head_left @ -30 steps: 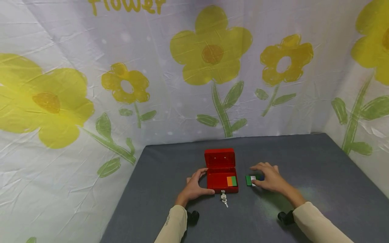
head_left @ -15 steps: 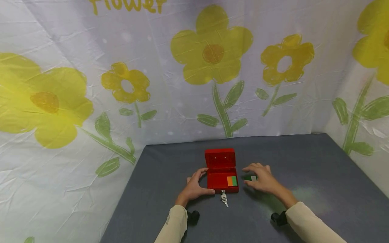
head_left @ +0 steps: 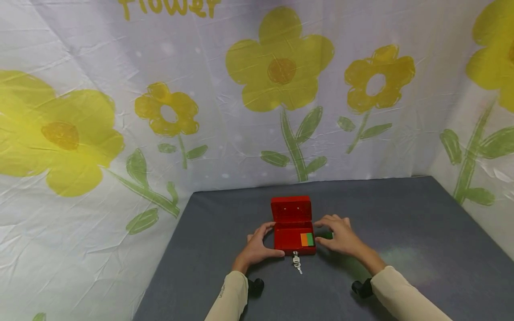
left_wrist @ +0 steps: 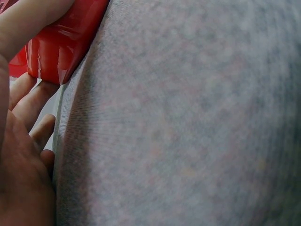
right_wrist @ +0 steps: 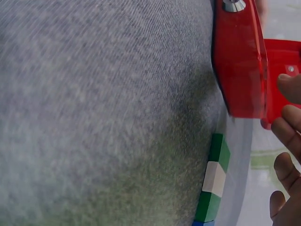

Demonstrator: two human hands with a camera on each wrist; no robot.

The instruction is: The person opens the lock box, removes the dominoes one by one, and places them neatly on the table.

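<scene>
A red metal cash box stands on the grey table with its lid raised. An orange block and a green block lie in its right part, and keys hang from the front lock. My left hand holds the box by its left side, thumb at the front corner, fingers at the back. My right hand is spread close to the box's right side, with nothing between thumb and fingers. In the right wrist view, a row of green, white, green and blue blocks lies beside it.
The grey table reaches back to a white cloth printed with yellow flowers, which also hangs at the left and right sides. A black wrist mount sits under each forearm.
My right hand has moved left from over the block row to the right side of the box, leaving the blocks on the table. My left hand and the box stay put.
</scene>
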